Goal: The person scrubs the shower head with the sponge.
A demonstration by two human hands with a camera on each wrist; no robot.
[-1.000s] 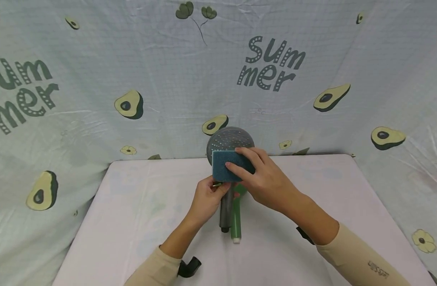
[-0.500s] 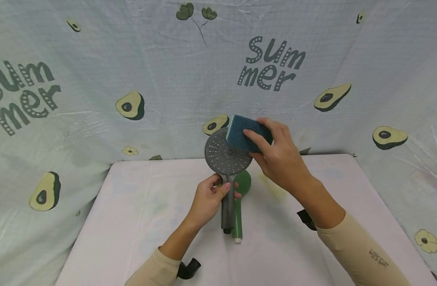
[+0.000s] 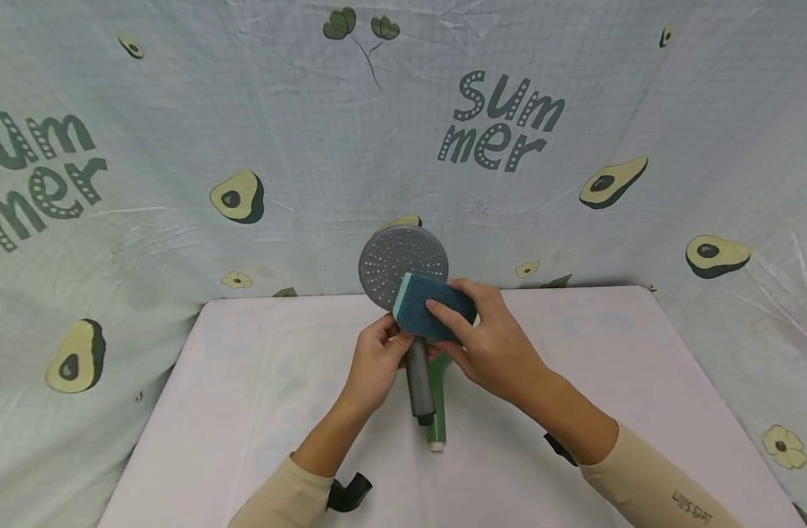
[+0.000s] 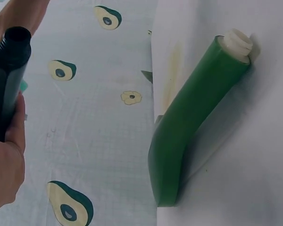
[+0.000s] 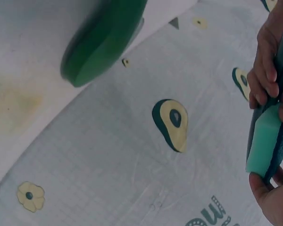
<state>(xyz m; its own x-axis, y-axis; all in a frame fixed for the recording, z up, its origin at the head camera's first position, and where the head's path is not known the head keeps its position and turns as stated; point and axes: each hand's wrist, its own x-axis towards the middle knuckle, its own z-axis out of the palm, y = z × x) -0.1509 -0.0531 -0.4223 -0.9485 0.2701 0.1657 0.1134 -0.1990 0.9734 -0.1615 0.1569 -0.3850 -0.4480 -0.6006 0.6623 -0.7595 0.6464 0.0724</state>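
Observation:
My left hand (image 3: 373, 361) grips the handle of a grey shower head (image 3: 393, 257), holding it up over the table with its nozzle face towards me. In my right hand (image 3: 502, 345) is a sponge (image 3: 430, 308) with a dark blue scouring side and a light turquoise foam side. The sponge overlaps the lower right of the nozzle face and the neck. The right wrist view shows its foam side (image 5: 265, 141) against the shower head. Behind the handle, a green shower head (image 4: 184, 113) lies on the table, its threaded white end showing in the left wrist view.
The white table (image 3: 271, 381) has its far edge against a hanging cloth (image 3: 311, 147) printed with avocados. Black straps (image 3: 351, 493) show at both wrists. A yellowish patch (image 5: 14, 106) marks the tabletop near the green shower head.
The sponge rose to the upper right of the nozzle face, then came back down to its lower right and the neck. The grey shower head shifted slightly left and tilted.

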